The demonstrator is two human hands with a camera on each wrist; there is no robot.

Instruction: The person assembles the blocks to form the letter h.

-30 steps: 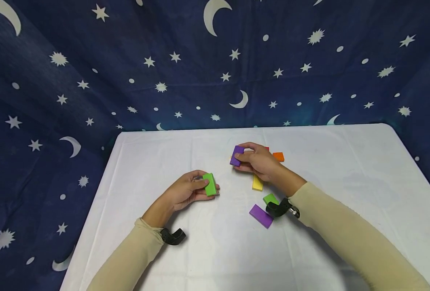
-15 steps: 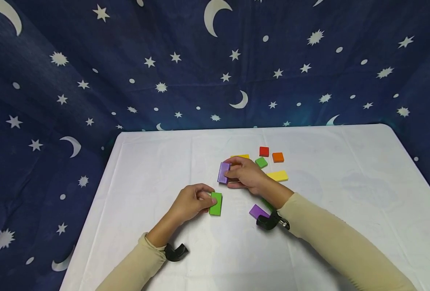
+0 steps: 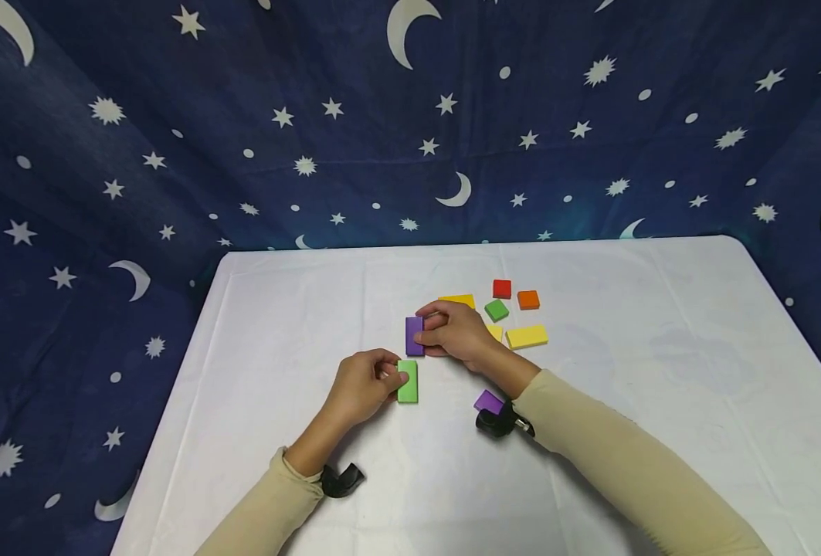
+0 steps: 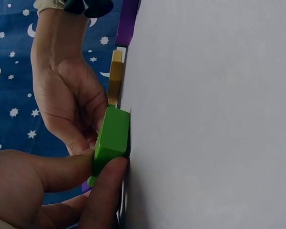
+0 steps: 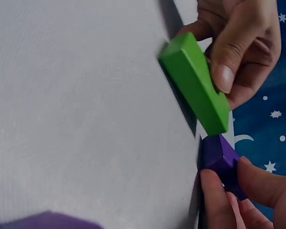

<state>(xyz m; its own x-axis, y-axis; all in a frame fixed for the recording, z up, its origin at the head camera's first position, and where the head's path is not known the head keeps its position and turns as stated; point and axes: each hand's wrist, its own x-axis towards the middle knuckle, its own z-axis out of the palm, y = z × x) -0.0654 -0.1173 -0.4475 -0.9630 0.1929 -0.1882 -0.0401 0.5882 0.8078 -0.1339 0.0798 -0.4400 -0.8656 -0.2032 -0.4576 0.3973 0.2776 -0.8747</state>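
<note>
In the head view my left hand (image 3: 360, 390) pinches a green rectangular block (image 3: 408, 381) between thumb and fingers, close over the white table. My right hand (image 3: 457, 333) pinches a purple rectangular block (image 3: 414, 337) just beyond it. The two blocks stand nearly end to end, long sides pointing away from me. From the right wrist, the green block (image 5: 195, 83) shows low over the cloth, its near end right at the purple block (image 5: 221, 160). The left wrist view shows the green block (image 4: 113, 133) large, with most of the purple one hidden behind it.
Behind my right hand lie a red block (image 3: 502, 289), an orange block (image 3: 528, 300), a small green block (image 3: 497, 310) and yellow blocks (image 3: 527, 337). Another purple block (image 3: 489, 402) lies partly under my right wrist's black camera mount (image 3: 497, 422). A starry blue curtain (image 3: 354, 139) hangs behind the table.
My right hand has carried the purple block left and toward me, uncovering the red and small green blocks. My left hand has come nearer to me, turning the green block straighter.
</note>
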